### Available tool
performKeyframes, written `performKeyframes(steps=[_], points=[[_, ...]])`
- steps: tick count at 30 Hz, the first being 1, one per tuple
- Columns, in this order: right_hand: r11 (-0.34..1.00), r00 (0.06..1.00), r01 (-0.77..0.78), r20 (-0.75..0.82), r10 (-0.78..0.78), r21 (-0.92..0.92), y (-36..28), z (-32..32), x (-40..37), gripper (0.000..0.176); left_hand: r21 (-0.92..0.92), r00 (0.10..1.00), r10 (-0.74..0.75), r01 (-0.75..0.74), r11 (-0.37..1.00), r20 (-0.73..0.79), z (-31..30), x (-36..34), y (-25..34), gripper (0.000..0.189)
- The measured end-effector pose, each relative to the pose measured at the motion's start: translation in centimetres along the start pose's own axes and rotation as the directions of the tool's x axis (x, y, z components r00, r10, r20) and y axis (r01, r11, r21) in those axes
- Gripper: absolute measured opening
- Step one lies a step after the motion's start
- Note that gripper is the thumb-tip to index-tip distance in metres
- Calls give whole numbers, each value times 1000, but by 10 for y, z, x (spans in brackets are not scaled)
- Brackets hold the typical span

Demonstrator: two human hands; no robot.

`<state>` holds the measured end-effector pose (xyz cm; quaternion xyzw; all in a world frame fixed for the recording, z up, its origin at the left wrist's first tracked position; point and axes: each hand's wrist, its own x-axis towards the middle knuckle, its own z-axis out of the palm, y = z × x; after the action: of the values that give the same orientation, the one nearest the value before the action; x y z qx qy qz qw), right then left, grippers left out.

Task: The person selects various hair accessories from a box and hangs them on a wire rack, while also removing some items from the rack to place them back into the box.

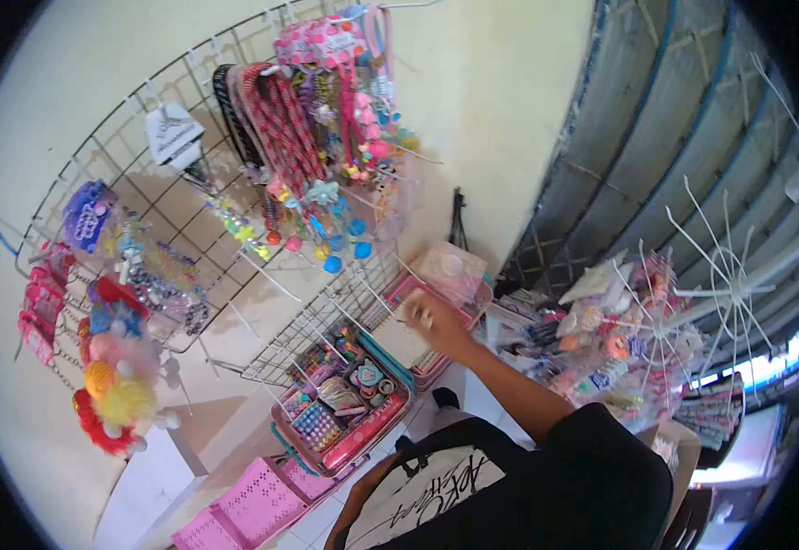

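Here the right hand [432,321] overhangs the pink tray [485,298] near its rim.

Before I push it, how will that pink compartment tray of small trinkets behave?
The pink tray looks like thin plastic, so probably light and easy to slide. Its many small loose pieces would likely spill if tipped. The right hand is off it, so nothing steadies it.

Black script lettering on white bag [436,495]: inverted, not legible. Print on white hang tag [175,136]: too small to read.
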<state>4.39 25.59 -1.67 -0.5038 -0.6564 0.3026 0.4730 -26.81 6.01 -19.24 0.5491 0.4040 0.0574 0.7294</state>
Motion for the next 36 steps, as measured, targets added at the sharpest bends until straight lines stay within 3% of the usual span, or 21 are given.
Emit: performKeyframes(steps=[1,2,3,5,7,8,10,13,15,18,20,21,23,24,28,30,31,32,34,35,36], points=[[996,973,-86,211,92,-36,8,5,-33,24,10,998,-38,38,999,44,1,-4,-17,47],[952,886,-90,413,211,-292,11,8,-63,31,27,993,-76,74,997,92,3,-10,-41,49],[933,718,-8,648,256,-359,4,1,-86,41,50,984,-112,106,993,142,4,-14,-65,50],[815,376,189,807,456,-548,20,16,-140,45,108,953,-187,166,980,240,2,-17,-101,52],[763,323,116,751,576,-636,23,28,-190,49,169,911,-261,216,962,320,-9,-28,-142,55],[754,333,89,733,593,-651,21,24,-208,49,198,889,-299,242,950,346,-2,-8,-130,56],[847,505,21,737,449,-530,12,15,-237,49,252,846,-380,302,920,373,-5,4,-124,59],[783,595,24,638,488,-622,-8,-4,-250,45,304,782,-502,409,860,369,4,35,-89,62],[746,577,37,624,527,-665,-14,-19,-258,43,313,749,-565,475,822,347,4,40,-67,65],[702,650,-22,523,551,-712,-22,-46,-273,42,376,696,-649,537,755,308,24,68,-35,69],[748,767,-65,447,461,-660,-28,-69,-299,40,470,639,-708,548,692,299,42,91,-29,72],[728,782,-112,392,484,-676,-31,-82,-313,40,521,628,-714,516,680,309,49,91,-24,72],[770,737,-174,438,515,-613,-39,-106,-339,48,351,792,-335,164,922,510,74,70,19,79],[743,749,-243,366,552,-624,-46,-120,-353,48,400,752,-358,138,906,554,91,89,26,79],[864,799,-310,384,463,-397,-43,-168,-406,53,579,630,-472,44,814,616,136,166,80,77],[877,782,-409,400,479,-252,-78,-216,-418,50,664,573,-559,34,747,600,221,198,134,76],[950,872,-297,376,313,-102,-65,-235,-439,47,703,546,-605,40,710,580,267,212,156,76],[923,890,-385,265,371,1,-77,-259,-459,43,738,522,-649,52,672,554,268,202,139,75],[907,912,-410,68,405,100,-126,-328,-502,40,799,485,-722,73,596,494,267,182,114,74],[852,856,-490,-83,510,183,-133,-352,-530,34,822,474,-747,77,564,467,265,174,105,74],[791,784,-570,-138,605,223,-153,-385,-552,27,841,467,-766,82,535,442,262,166,97,73]])
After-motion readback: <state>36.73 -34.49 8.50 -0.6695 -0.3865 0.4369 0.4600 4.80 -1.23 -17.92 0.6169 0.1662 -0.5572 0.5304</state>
